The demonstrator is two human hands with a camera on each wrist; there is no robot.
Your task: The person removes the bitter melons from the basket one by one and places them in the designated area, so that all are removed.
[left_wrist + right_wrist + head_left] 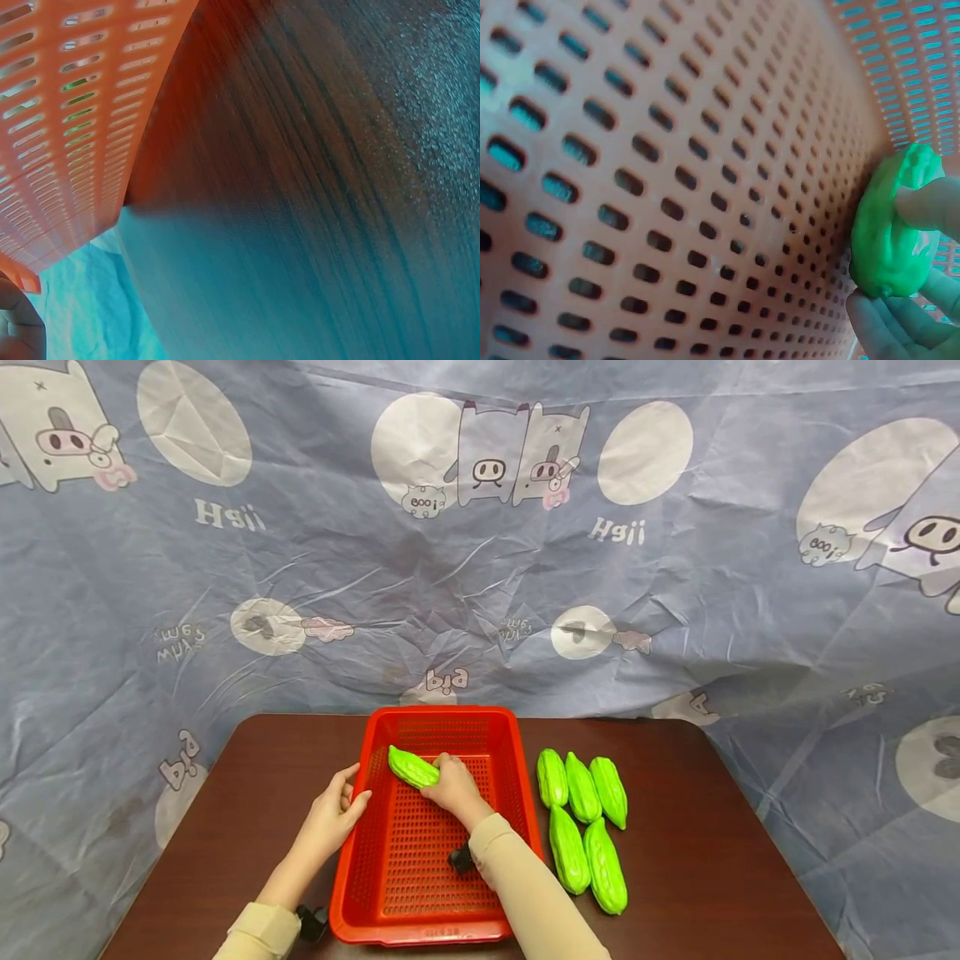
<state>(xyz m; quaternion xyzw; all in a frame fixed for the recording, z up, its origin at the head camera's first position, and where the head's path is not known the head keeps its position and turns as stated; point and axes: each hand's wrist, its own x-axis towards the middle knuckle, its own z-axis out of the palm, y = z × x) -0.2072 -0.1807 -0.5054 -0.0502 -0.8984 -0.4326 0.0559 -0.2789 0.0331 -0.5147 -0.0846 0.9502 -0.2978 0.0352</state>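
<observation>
A red perforated plastic basket stands on the dark brown table. Inside it, toward the far left, my right hand grips a bright green ridged bitter melon. The right wrist view has the thumb on one side of that bitter melon and fingers beneath it, close to the basket's perforated floor. My left hand holds the basket's left rim, thumb on the inner side. Only some curled fingers of it show in the left wrist view, beside the basket wall.
Right of the basket, several more bitter melons lie in two rows on the table. A grey-blue printed cloth hangs behind the table and along its sides.
</observation>
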